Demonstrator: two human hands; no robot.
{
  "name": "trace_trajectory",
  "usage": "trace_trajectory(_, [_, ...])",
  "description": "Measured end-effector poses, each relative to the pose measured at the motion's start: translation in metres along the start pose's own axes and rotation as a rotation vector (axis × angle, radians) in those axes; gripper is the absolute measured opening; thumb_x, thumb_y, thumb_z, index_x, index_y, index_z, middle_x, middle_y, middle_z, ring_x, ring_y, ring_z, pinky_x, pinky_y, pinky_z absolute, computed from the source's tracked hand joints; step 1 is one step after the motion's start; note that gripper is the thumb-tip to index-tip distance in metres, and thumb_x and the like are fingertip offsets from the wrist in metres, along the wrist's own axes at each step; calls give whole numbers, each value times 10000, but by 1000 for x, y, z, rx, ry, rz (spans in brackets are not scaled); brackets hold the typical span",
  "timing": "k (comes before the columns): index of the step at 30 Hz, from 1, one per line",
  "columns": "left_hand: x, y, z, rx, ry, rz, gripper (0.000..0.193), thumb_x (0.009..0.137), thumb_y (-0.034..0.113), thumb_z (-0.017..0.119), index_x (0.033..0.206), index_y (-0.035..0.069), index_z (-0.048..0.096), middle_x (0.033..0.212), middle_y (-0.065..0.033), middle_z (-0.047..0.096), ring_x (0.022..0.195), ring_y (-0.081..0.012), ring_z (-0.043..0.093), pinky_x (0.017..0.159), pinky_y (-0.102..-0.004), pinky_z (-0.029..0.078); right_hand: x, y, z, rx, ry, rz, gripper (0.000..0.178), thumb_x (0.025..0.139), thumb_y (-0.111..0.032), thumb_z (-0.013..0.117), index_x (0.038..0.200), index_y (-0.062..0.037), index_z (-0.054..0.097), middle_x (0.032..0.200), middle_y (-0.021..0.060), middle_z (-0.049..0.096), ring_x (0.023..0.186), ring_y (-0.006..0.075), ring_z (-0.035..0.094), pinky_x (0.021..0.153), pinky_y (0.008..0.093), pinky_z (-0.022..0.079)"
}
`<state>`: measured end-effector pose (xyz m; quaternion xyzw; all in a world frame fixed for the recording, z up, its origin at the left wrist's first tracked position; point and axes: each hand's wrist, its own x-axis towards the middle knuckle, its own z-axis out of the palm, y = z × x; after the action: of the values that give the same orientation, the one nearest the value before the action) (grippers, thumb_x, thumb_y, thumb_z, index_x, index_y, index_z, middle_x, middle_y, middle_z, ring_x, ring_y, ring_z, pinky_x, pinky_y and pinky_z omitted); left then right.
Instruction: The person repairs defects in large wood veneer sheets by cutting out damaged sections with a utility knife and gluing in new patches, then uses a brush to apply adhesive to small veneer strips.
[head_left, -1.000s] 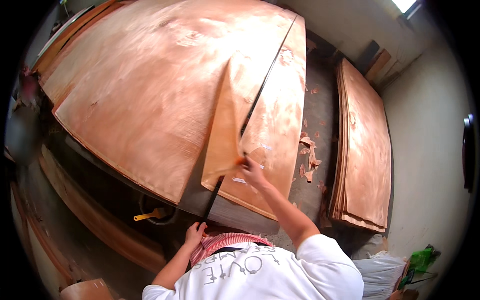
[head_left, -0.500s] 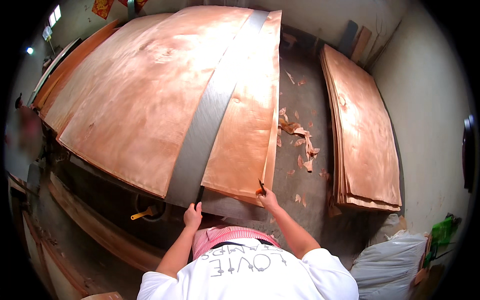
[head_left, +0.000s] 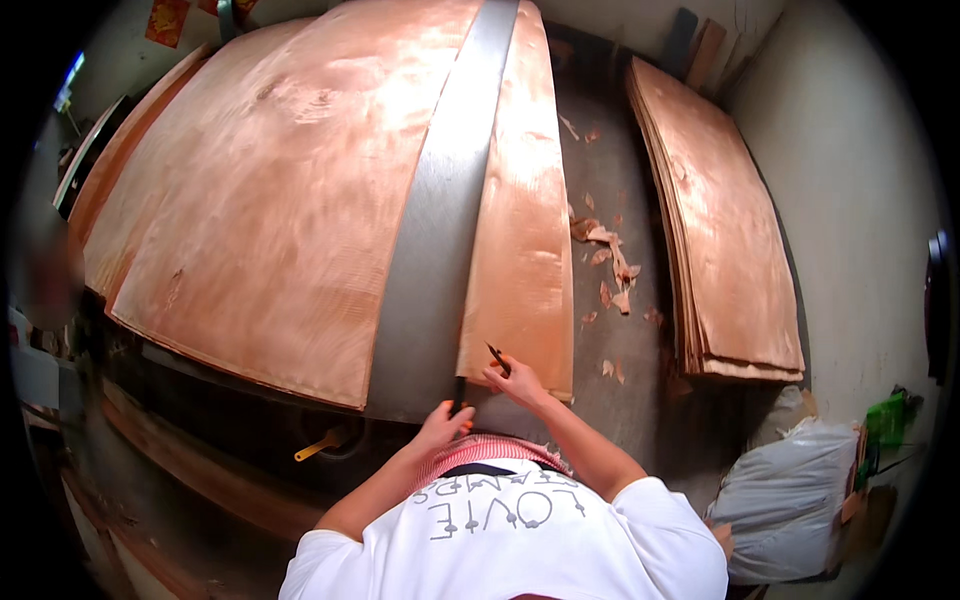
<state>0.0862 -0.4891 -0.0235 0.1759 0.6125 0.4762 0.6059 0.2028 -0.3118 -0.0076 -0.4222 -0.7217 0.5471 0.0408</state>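
Note:
Wide wood veneer sheets (head_left: 260,200) lie stacked on the left of the worktable. A bare grey metal band (head_left: 425,240) separates them from a narrow veneer strip (head_left: 515,260) on the right. My left hand (head_left: 447,425) is closed around a slim black bar (head_left: 459,392) at the near end, where the metal meets the strip; the rest of the bar is hard to make out. Close by on the right, my right hand (head_left: 515,378) grips a dark knife-like tool (head_left: 496,357), tip pointing up and left, over the strip's near corner. Its blade is too small to tell.
Another veneer stack (head_left: 725,240) stands right, beside the wall. Curled veneer scraps (head_left: 610,255) litter the floor between. A yellow-handled tool (head_left: 318,446) sits under the table's near edge. White plastic sacking (head_left: 790,500) lies at the lower right. A blurred person shows at far left.
My left hand has moved right with the black bar. My right hand has come left, across the strip's near end. The metal band looks wider there, and the whole view has shifted.

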Motion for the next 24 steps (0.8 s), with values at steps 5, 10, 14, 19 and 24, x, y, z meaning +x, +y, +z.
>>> trace_trajectory(5, [-25, 50, 22, 485, -288, 134, 626, 808, 350, 622, 1229, -46, 382, 961, -181, 608, 921, -236, 583, 820, -313, 443, -9, -14, 34, 314, 163, 7, 312, 766, -247, 636, 914, 3, 522, 669, 50, 577, 642, 125, 576, 578, 269, 457])
trace_trajectory(10, [-16, 64, 25, 451, -575, 153, 494, 855, 299, 573, 1218, -8, 438, 977, -143, 617, 898, -206, 592, 802, -299, 451, -42, -29, -16, 608, 337, 104, 146, 749, -171, 622, 782, -58, 535, 595, -12, 497, 507, 85, 450, 467, 235, 350])
trace_trajectory(14, [-1, 44, 38, 456, -553, 91, 458, 876, 277, 549, 1229, 6, 438, 1004, -137, 613, 905, -191, 593, 809, -286, 452, -71, -30, -79, 569, 359, 40, 185, 780, -212, 649, 774, -69, 531, 571, -33, 478, 469, 61, 428, 433, 211, 318])
trace_trajectory(19, [15, 50, 67, 521, -486, -7, 444, 878, 271, 549, 1226, 13, 453, 1039, -148, 599, 929, -190, 586, 814, -297, 454, -116, 18, -172, 869, 290, -53, 111, 821, -149, 592, 819, -57, 531, 556, -42, 445, 458, 50, 405, 428, 203, 318])
trace_trajectory(24, [43, 54, 132, 635, -398, 9, 424, 891, 263, 524, 1214, -3, 461, 1054, -132, 597, 930, -166, 580, 811, -272, 450, -161, 76, -260, 1616, 60, -237, 136, 885, -151, 452, 776, -76, 487, 499, -65, 409, 429, 25, 356, 381, 179, 296])
